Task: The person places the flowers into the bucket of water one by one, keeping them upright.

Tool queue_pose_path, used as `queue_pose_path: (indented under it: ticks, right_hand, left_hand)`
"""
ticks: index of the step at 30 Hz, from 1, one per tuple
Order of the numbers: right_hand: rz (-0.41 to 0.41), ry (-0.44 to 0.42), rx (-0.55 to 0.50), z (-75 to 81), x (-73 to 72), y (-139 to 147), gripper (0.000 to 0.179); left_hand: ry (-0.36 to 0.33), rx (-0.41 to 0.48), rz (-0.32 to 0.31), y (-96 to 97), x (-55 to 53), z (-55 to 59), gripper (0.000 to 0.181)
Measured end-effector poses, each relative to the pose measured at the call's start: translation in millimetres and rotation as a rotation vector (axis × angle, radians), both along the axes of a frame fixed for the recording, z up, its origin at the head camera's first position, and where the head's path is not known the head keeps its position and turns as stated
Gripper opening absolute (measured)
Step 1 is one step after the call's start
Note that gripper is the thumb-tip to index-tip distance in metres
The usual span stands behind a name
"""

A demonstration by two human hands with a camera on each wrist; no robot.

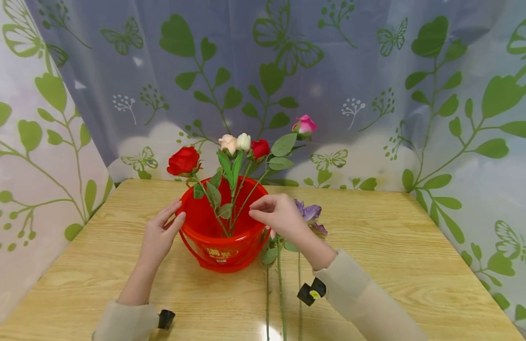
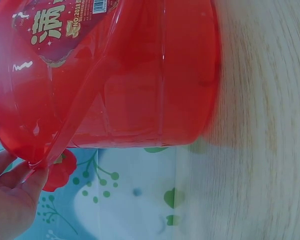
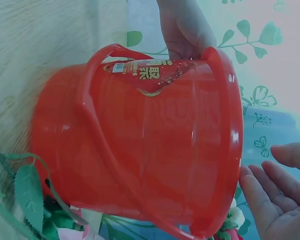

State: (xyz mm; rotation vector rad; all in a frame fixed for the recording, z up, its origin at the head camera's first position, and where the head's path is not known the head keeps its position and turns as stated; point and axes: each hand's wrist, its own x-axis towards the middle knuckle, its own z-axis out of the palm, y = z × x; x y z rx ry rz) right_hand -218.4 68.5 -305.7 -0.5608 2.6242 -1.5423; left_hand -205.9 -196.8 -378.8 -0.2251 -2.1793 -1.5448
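Note:
A red plastic bucket (image 1: 241, 259) stands on the table with several long-stemmed artificial flowers in it: a red rose (image 1: 183, 161), a smaller red rose (image 1: 260, 149), a peach rose (image 1: 227, 143), a white bud (image 1: 243, 141) and a pink rose (image 1: 305, 124). Thumb and fingers of my left hand (image 1: 158, 237) hold the left rim, close to where the bucket's handle (image 2: 82, 102) joins it. Over the right rim is my right hand (image 1: 284, 218), holding nothing. Its fingers are loosely bent and apart from the thumb in the right wrist view, fingertips right at the rim.
A purple flower (image 1: 310, 213) lies on the wooden table (image 1: 373, 265) right of the bucket, partly behind my right hand. Several green stems (image 1: 281, 284) stretch toward the near edge. A curtain (image 1: 361, 57) printed with leaves and butterflies hangs behind the table.

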Motion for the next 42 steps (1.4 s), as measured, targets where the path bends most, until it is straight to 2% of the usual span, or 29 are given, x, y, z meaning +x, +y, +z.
queue_pose_path:
  ticks: [7,9,14,23,28,36,39,42]
  right_hand:
    - [0.015,-0.010,-0.050,-4.9,3.1,16,0.020]
    - [0.025,-0.036,-0.081,-6.6,3.5,21,0.021]
    - [0.000,-0.062,-0.112,-10.8,4.3,31,0.020]
    - [-0.030,-0.037,-0.123,-22.3,3.4,49,0.021]
    - [-0.040,-0.062,-0.136,-29.4,2.3,60,0.019]
    - [-0.099,-0.109,-0.077,-42.5,2.9,77,0.022]
    - [-0.106,-0.122,-0.089,-46.4,3.7,82,0.021]
    - [-0.104,-0.137,-0.107,-49.7,4.3,86,0.021]
  left_hand:
    - [0.005,0.010,-0.001,-0.3,0.5,0.0,0.035]
    - [0.008,0.012,0.003,-0.5,-0.4,-0.9,0.035]
    - [0.015,-0.005,0.013,-1.6,-2.6,-3.6,0.035]
    - [0.004,-0.007,0.015,-1.9,-2.6,-4.2,0.036]
    - [0.004,-0.007,0.015,-1.3,-2.5,-2.3,0.036]
    - [-0.007,-0.012,0.004,0.2,-0.4,0.5,0.036]
    - [-0.012,-0.002,-0.002,1.1,1.1,2.3,0.035]
    - [-0.005,-0.004,-0.001,-0.3,-1.0,-0.5,0.035]
